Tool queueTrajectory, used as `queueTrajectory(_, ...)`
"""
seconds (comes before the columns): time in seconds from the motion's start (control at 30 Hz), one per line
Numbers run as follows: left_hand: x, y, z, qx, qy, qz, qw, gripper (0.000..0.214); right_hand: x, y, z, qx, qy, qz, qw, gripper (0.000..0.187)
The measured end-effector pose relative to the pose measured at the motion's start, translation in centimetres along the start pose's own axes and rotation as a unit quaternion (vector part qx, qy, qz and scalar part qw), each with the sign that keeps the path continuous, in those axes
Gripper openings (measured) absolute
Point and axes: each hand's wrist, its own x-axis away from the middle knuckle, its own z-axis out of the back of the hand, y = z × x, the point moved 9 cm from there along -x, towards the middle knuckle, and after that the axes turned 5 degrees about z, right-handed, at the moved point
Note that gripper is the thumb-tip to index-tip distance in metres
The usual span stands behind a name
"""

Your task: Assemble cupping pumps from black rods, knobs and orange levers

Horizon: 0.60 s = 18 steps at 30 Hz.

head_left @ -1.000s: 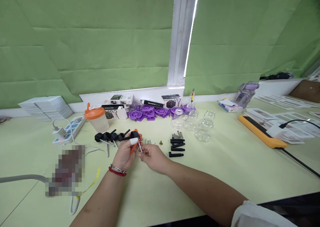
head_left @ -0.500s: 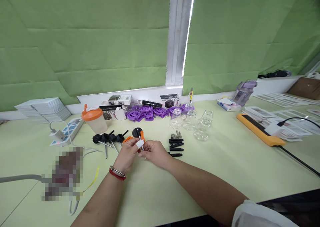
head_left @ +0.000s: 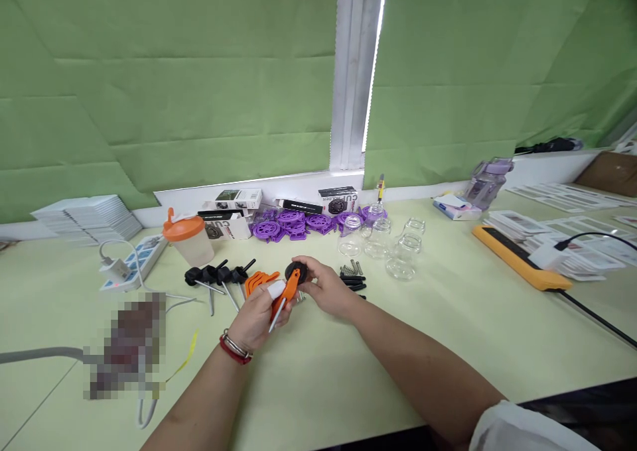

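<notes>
My left hand [head_left: 259,313], with a white wrap on the thumb, is closed round an orange lever [head_left: 288,293] and a thin metal rod [head_left: 277,315] that points down toward me. At the lever's far end sits a round black cap [head_left: 295,270], gripped from the right by the fingers of my right hand [head_left: 326,287]. Something small and metallic shows under my right fingers, too small to name. Just behind my left hand lie several loose orange levers [head_left: 259,280]. To their left are several black caps with metal rods [head_left: 212,276].
Springs [head_left: 354,267] and black tubes [head_left: 354,282] lie right of my right hand. Behind stand glass jars [head_left: 402,265], purple plastic parts [head_left: 291,224] and printed boxes [head_left: 233,229]. An orange-lidded cup [head_left: 192,235] and a power strip [head_left: 142,260] are left; an orange-and-black bar [head_left: 520,255] lies right.
The black cap and orange lever have been lifted and turned, so the cap now faces right and the rod points toward me. My right hand has moved up onto the cap.
</notes>
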Motion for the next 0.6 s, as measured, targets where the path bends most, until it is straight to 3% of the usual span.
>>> queueTrajectory(0.13,0.3,0.3,0.1,-0.027,-0.006,-0.010,1.000,0.035,-0.4,-0.2,1.4,0.005,0.021,0.025,0.999,0.043)
queueTrajectory(0.23,0.5,0.7,0.0,-0.028,-0.009,-0.015,0.999,0.037,-0.5,-0.3,1.9,-0.053,0.017,0.038,0.998,0.042)
queueTrajectory(0.3,0.6,1.4,0.5,-0.022,-0.002,-0.032,0.999,0.035,-0.6,0.0,2.8,-0.084,0.053,0.032,0.995,0.041)
queueTrajectory(0.37,0.6,2.4,1.8,-0.013,0.034,-0.060,0.998,0.031,-0.6,0.6,4.3,-0.085,0.128,0.020,0.988,0.040)
queueTrajectory(0.47,0.6,3.5,4.9,-0.010,0.133,-0.111,0.985,0.026,-0.2,1.5,6.4,-0.081,0.240,0.004,0.967,0.039)
queueTrajectory(0.6,0.1,3.0,7.4,-0.109,0.225,-0.112,0.962,0.027,0.0,2.3,7.2,-0.090,0.281,-0.005,0.956,0.041)
